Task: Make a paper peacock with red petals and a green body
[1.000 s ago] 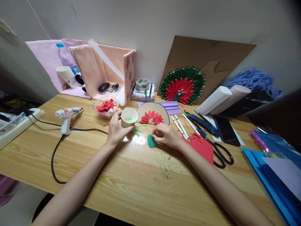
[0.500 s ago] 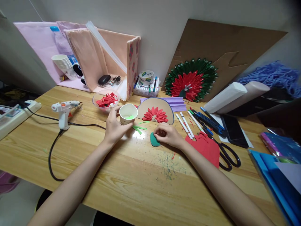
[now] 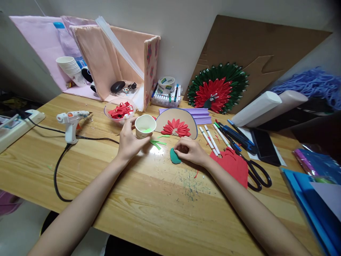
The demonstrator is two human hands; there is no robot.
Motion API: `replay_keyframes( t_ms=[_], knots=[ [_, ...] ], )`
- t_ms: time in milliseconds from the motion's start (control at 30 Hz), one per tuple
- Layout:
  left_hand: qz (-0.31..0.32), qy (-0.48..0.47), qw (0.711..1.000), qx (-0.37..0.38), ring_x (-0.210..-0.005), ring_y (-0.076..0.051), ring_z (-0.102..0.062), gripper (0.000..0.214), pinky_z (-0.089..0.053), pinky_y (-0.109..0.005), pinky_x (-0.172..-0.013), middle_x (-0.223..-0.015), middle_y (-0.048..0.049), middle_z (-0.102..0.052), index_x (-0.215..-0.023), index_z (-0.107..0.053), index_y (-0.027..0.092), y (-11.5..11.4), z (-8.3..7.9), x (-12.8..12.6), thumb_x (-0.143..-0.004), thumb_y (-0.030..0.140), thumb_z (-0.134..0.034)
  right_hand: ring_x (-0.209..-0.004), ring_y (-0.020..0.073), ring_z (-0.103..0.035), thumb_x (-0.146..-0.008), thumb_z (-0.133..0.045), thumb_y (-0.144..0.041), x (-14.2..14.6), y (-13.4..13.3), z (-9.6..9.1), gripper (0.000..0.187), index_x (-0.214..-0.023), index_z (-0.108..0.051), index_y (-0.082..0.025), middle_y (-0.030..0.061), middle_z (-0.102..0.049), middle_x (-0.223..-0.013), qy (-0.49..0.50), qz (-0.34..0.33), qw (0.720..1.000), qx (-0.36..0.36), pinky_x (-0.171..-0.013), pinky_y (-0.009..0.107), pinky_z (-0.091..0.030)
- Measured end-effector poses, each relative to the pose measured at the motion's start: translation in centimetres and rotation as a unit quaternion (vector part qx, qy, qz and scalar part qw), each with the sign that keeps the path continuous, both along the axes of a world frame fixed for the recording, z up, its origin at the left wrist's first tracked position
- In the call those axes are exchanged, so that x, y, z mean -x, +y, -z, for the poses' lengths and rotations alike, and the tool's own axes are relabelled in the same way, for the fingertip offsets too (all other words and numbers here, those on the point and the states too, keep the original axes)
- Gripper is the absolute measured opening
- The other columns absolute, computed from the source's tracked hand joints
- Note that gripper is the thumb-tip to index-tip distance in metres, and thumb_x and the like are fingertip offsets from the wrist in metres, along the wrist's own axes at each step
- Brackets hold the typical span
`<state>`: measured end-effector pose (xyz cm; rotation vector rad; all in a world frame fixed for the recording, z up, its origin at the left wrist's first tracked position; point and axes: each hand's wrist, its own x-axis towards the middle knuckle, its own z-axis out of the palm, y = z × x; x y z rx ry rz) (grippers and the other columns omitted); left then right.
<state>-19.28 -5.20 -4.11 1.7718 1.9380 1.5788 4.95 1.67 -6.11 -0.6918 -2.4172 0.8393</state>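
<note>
My left hand (image 3: pixel 129 143) is wrapped round a white paper cup (image 3: pixel 144 126) with green bits inside, standing on the wooden table (image 3: pixel 160 209). My right hand (image 3: pixel 190 150) rests on the table with its fingers curled, pinching the edge of a small teal paper shape (image 3: pixel 174 156). Just behind lie loose green paper strips (image 3: pixel 157 142) and a half-round card (image 3: pixel 177 125) bearing a red paper flower.
A glue gun (image 3: pixel 71 119) with its black cord stands at the left. A clear bowl of red paper bits (image 3: pixel 120 110) sits behind the cup. Markers (image 3: pixel 211 135), scissors (image 3: pixel 254 171) and red paper (image 3: pixel 234 166) lie to the right; blue sheets (image 3: pixel 314 199) at the far right.
The view has shifted slightly down and left. Both hands stay on the cup and the teal shape; the right hand has closed in on the shape a little.
</note>
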Motion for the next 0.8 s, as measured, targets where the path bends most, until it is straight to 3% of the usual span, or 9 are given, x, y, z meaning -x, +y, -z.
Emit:
replay_keyframes(
  t_ms=[467,700,800],
  knots=[
    [-0.015,-0.014,1.0,0.003,-0.102,-0.023,-0.06,0.061,-0.05,-0.036,-0.088,-0.113,-0.0103,-0.059,-0.111,-0.049,0.015,0.4,0.3,0.0,-0.059,0.026,-0.077,-0.062,0.013,-0.05,-0.075,-0.06,-0.013,0.1,0.2,0.3,0.006,-0.074,-0.06,-0.019,0.0006,-0.056,-0.067,0.007,0.005,1.0,-0.005,-0.058,0.026,-0.039],
    [-0.038,-0.016,0.999,0.017,-0.106,-0.024,-0.056,0.052,-0.046,-0.038,-0.091,-0.11,-0.0108,-0.058,-0.111,-0.048,0.016,2.9,0.7,-0.1,-0.066,0.026,-0.072,-0.063,0.0136,-0.052,-0.077,-0.059,-0.018,0.1,0.2,0.4,0.003,-0.074,-0.059,-0.018,0.0019,-0.057,-0.069,0.023,0.029,0.999,0.01,-0.056,0.025,-0.04],
    [-0.041,-0.026,0.999,0.021,-0.109,-0.026,-0.055,0.052,-0.044,-0.04,-0.093,-0.112,-0.0122,-0.056,-0.112,-0.046,0.016,4.4,1.3,-0.3,-0.068,0.027,-0.071,-0.063,0.0137,-0.051,-0.077,-0.058,-0.017,-0.7,0.7,-0.2,0.004,-0.074,-0.058,-0.018,0.0014,-0.056,-0.068,0.021,0.042,0.999,-0.014,-0.057,0.026,-0.04]
  ],
)
